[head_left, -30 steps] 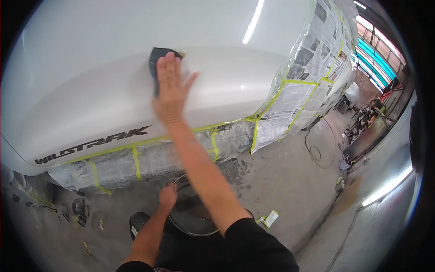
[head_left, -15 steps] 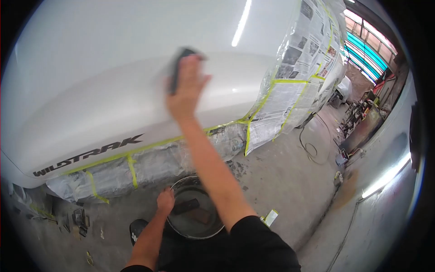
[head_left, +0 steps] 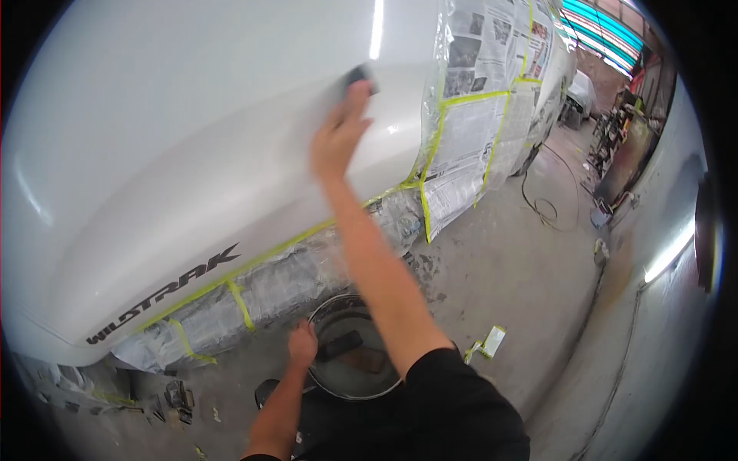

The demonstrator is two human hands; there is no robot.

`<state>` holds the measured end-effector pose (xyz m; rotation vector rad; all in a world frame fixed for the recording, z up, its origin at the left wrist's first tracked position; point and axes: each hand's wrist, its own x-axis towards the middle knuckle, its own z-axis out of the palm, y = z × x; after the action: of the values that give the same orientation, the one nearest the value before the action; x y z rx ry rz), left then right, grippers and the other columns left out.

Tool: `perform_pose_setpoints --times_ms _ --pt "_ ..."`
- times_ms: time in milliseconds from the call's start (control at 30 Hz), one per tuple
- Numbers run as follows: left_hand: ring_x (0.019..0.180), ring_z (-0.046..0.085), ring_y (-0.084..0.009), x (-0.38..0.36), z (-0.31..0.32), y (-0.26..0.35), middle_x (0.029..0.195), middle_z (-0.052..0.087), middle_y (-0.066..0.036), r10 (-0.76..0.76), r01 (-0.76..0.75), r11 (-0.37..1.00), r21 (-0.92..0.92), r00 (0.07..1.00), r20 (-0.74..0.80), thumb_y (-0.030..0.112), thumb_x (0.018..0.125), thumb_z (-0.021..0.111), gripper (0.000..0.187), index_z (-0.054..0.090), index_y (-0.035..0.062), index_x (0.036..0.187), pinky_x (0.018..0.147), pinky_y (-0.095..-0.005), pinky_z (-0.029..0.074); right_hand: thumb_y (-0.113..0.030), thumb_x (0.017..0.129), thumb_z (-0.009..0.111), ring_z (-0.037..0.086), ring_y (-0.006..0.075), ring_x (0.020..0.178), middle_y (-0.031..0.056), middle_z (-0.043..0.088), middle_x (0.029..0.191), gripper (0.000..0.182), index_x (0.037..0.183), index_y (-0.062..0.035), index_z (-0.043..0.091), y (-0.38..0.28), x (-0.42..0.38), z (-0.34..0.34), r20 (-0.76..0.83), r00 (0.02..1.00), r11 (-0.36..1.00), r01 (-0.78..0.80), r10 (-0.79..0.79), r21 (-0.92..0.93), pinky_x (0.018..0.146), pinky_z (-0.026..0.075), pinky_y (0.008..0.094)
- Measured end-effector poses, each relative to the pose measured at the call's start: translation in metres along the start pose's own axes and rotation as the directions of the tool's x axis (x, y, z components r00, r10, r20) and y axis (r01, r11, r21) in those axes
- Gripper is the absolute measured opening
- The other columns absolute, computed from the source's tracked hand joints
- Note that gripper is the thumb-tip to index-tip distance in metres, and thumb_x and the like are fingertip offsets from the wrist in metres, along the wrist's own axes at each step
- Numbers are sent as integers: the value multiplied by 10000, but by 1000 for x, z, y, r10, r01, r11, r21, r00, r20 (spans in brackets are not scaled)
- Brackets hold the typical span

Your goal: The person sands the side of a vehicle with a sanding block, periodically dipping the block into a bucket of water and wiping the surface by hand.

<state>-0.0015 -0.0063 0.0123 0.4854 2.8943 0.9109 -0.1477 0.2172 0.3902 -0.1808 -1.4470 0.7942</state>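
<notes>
Against the pale car door [head_left: 192, 169], my right hand [head_left: 338, 142] is closed on a dark sanding block [head_left: 357, 77]. Motion blurs both the hand and the block, and part of the block is hidden behind the fingers. Lower down, my left hand [head_left: 303, 344] grips the rim of a round bucket [head_left: 314, 367]. Inside the bucket lie a dark block [head_left: 340, 346] and a brownish block [head_left: 363, 359], seemingly in water. Dark WILDTRAK lettering [head_left: 163, 296] runs along the lower door.
Newspaper masking [head_left: 465, 138] with yellow-green tape covers the panel to the right. Plastic sheeting [head_left: 284, 280] wraps the sill. Scattered dark pieces [head_left: 178, 399] lie on the floor at lower left. A cable [head_left: 542, 211] coils near the wall, and a taped scrap [head_left: 493, 342] lies right of the bucket.
My right hand and the block have moved up and rightward across the door. My left hand stays on the bucket rim. The whole view has turned and shifted somewhat.
</notes>
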Motion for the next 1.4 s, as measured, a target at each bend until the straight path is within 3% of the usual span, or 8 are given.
perform_pose_setpoints --times_ms 133,267,833,1033,1067,1233,1367,1400 --pt "864 624 -474 7 1 2 974 639 -264 12 -12 1000 14 1000 10 236 972 514 236 586 15 1008 746 -561 494 -321 1064 253 222 334 1470 189 250 1580 563 1500 35 233 36 98 -25 -129 949 951 -266 287 160 1130 109 652" --pt "851 623 -479 2 -3 7 952 639 -272 74 -75 997 -24 996 -54 224 962 530 229 587 4 985 738 -565 488 -359 1063 246 164 356 1482 207 181 1598 600 1503 48 225 24 17 -6 -73 967 966 -250 245 -67 1137 87 645" --pt "856 617 -468 8 4 -2 921 651 -263 73 -75 997 -28 996 -51 253 969 523 281 601 -16 979 742 -559 474 -342 1055 242 286 320 1448 166 317 1559 589 1506 35 208 21 116 -31 -156 932 878 -237 326 416 1172 -43 557" --pt "810 622 -482 5 4 -3 870 648 -277 88 -88 996 -8 995 -49 247 971 522 273 589 -17 964 713 -570 475 -361 1052 244 347 347 1406 233 351 1518 601 1478 63 243 55 61 -56 -50 875 862 -463 482 206 1196 91 469" --pt "805 622 -483 6 4 0 864 647 -280 87 -87 996 -6 994 -62 246 971 523 271 586 -17 956 710 -571 475 -497 1034 279 580 295 1023 183 595 1173 664 1328 79 431 85 79 -23 -299 862 886 -297 409 356 909 437 398" --pt "816 620 -484 3 6 -4 877 643 -279 64 -64 998 -6 997 -34 237 972 518 262 574 -17 942 713 -569 475 -474 1038 282 569 286 997 177 596 1119 624 1293 63 473 57 138 -34 -76 941 904 -290 329 315 902 425 397" --pt "831 617 -482 1 1 2 900 638 -274 93 -93 996 7 995 -46 229 974 511 260 576 -21 949 722 -563 477 -431 1045 228 406 403 1336 229 540 1332 680 1484 88 206 57 77 -56 -42 929 899 -343 368 273 1146 -12 623" --pt "835 616 -481 4 -1 4 905 637 -272 94 -94 996 10 994 -47 228 975 508 260 577 -22 950 724 -561 478 -438 1044 264 439 353 1138 196 544 1181 579 1311 74 312 63 92 -48 -82 932 902 -316 353 294 1012 130 556"
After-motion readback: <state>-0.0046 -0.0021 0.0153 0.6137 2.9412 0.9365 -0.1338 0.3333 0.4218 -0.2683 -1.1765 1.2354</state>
